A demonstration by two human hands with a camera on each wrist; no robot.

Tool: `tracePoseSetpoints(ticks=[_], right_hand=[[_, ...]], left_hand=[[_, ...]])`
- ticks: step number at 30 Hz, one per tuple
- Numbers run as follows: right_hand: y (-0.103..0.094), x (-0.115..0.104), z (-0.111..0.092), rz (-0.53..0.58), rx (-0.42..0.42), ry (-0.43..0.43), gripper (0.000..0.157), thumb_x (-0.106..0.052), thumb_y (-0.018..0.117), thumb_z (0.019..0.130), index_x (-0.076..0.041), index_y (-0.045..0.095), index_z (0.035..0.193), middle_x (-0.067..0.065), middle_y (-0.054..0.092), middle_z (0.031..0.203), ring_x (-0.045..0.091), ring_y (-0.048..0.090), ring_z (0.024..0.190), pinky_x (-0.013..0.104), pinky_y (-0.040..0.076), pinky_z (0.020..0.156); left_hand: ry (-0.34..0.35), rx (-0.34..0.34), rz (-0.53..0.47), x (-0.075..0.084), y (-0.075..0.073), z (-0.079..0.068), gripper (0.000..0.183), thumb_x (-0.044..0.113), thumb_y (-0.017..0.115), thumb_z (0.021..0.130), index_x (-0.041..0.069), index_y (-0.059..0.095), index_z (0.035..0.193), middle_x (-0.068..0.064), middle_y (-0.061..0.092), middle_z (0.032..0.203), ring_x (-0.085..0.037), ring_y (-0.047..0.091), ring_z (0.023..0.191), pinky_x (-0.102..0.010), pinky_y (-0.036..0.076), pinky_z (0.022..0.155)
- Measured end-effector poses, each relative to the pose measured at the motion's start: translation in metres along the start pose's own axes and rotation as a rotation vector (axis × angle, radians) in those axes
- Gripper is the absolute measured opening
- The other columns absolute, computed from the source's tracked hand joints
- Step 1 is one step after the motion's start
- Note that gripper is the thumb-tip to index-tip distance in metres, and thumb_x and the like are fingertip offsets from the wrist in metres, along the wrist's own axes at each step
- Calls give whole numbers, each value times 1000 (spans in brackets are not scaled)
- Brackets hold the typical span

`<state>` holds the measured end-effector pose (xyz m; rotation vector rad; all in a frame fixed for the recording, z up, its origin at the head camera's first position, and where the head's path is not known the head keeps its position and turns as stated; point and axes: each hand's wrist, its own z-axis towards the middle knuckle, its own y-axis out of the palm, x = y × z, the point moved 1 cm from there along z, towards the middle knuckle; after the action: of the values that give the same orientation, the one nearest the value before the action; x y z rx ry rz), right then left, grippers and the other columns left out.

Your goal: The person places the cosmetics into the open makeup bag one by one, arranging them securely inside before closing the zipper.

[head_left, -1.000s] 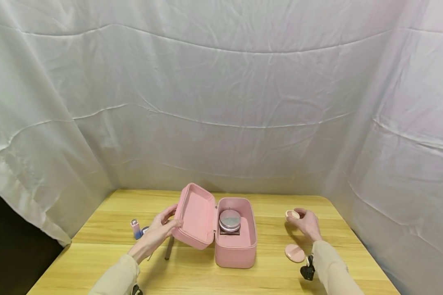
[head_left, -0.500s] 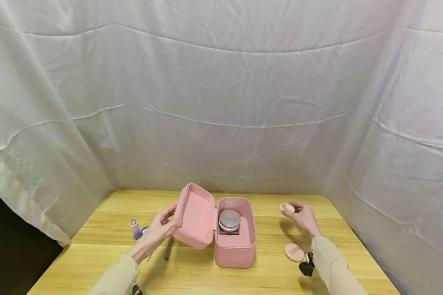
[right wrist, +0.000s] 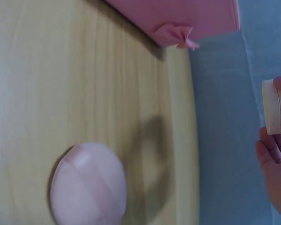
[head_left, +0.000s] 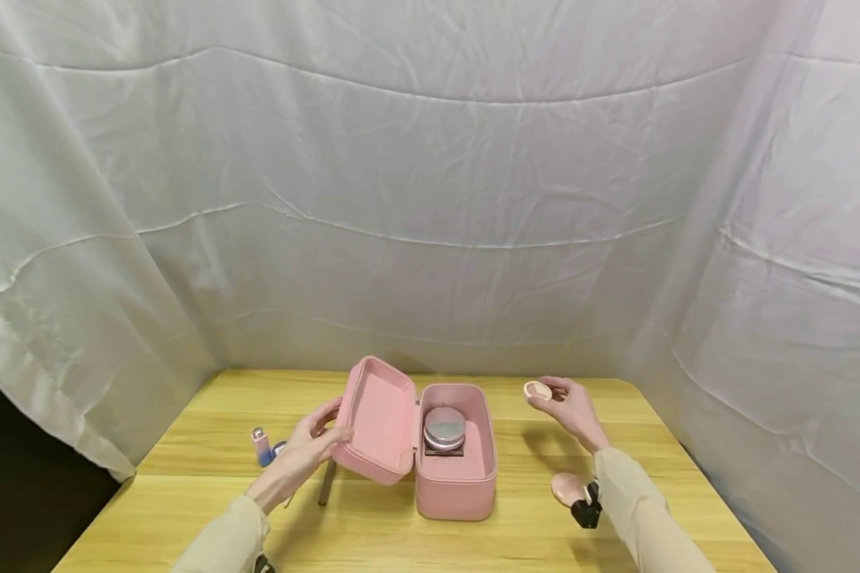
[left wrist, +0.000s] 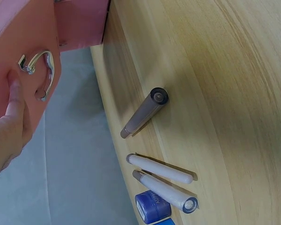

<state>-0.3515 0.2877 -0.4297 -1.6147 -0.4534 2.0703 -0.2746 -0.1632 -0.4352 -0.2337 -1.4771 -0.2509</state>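
Note:
A pink makeup case [head_left: 455, 500] stands on the table with its lid [head_left: 383, 418] swung out to the left. My left hand [head_left: 302, 447] grips the lid's outer edge, thumb on the inner side. Inside the case, a round silver-topped container [head_left: 445, 425] sits on a dark flat item. To the right of the case, my right hand [head_left: 575, 411] pinches a small round cream compact [head_left: 537, 390] above the table. In the right wrist view the compact [right wrist: 274, 108] is edge-on between thumb and fingers. Below that hand lies a pink powder puff [right wrist: 89, 185].
Left of the case lie a dark tube [left wrist: 145, 112], two pale pen-like sticks [left wrist: 161, 168] and a blue jar [left wrist: 152, 206]. A pink-and-blue bottle [head_left: 261, 446] stands near them. Pale curtains [head_left: 430, 199] hang behind and beside the table [head_left: 373, 541].
My right hand has lifted the compact and carried it left and away from me, toward the case. The left hand and the lid have stayed in place.

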Motion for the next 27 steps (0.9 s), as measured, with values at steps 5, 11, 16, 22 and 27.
tracePoseSetpoints(ticks=[5, 11, 16, 22, 27], right_hand=[[5, -12, 4, -14, -19, -29, 53, -20, 77, 87, 4, 61, 132, 28, 62, 128, 40, 62, 120, 25, 54, 92], [11, -26, 8, 4, -61, -64, 56, -19, 77, 88, 6, 59, 134, 28, 60, 133, 42, 60, 124, 47, 52, 105], [17, -37, 11, 24, -90, -94, 54, -17, 77, 87, 7, 60, 132, 29, 60, 129, 44, 61, 122, 44, 55, 102], [26, -53, 13, 40, -148, -128, 55, -15, 78, 86, 9, 59, 131, 29, 60, 127, 42, 64, 118, 36, 58, 95], [34, -64, 16, 21, -188, -170, 55, -14, 78, 86, 12, 59, 130, 31, 61, 127, 43, 64, 117, 46, 57, 98]], left_hand=[[1, 1, -2, 0, 0, 0, 77, 13, 56, 96, 0, 14, 159, -25, 24, 158, -28, 44, 134, -21, 51, 99], [6, -7, 1, -1, -1, 1, 76, 14, 55, 97, 0, 15, 159, -25, 24, 158, -29, 44, 135, -21, 51, 100], [10, -14, 3, -1, -1, 1, 75, 13, 55, 97, 0, 15, 159, -25, 24, 158, -28, 45, 133, -21, 51, 99], [14, -14, 6, -1, -1, 1, 74, 13, 55, 97, 0, 16, 159, -25, 24, 158, -26, 47, 131, -21, 51, 98], [9, -17, 7, 0, -3, 0, 74, 14, 55, 98, 1, 16, 159, -25, 24, 158, -29, 45, 135, -23, 51, 101]])
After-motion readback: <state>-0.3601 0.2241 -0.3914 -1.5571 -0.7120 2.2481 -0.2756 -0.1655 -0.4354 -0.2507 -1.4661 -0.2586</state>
